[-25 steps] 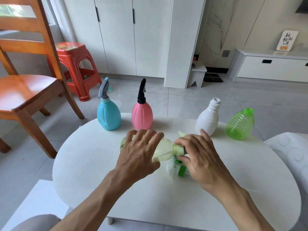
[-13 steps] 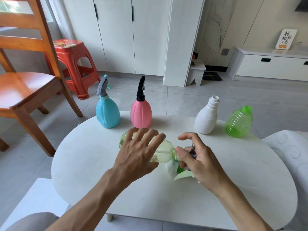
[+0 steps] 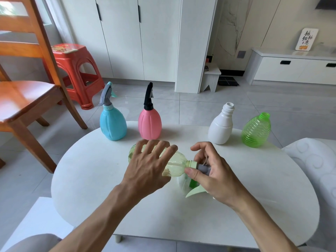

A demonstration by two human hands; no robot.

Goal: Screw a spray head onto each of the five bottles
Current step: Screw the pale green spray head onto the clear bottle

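A pale yellow-green clear bottle (image 3: 179,163) lies sideways over the white round table (image 3: 101,171), neck pointing right. My left hand (image 3: 147,170) grips its body from above. My right hand (image 3: 212,171) is closed around a grey spray head (image 3: 203,168) with a light green trigger (image 3: 195,192), seated at the bottle's neck collar. At the table's far edge stand a blue bottle (image 3: 112,124) with a grey head and a pink bottle (image 3: 149,122) with a black head. A white bottle (image 3: 221,127) and a ribbed green bottle (image 3: 256,131) stand with bare necks.
Another spray head with a green ribbed collar (image 3: 192,182) lies on the table under my right hand, mostly hidden. A wooden chair (image 3: 27,88) and a red plastic stool (image 3: 76,70) stand to the left. A white cushioned seat (image 3: 314,160) borders the table's right.
My right hand has rolled over the spray head, so the light green trigger swung from behind the hand to below it. The grey head body now shows at the bottle's neck. My left hand kept its grip.
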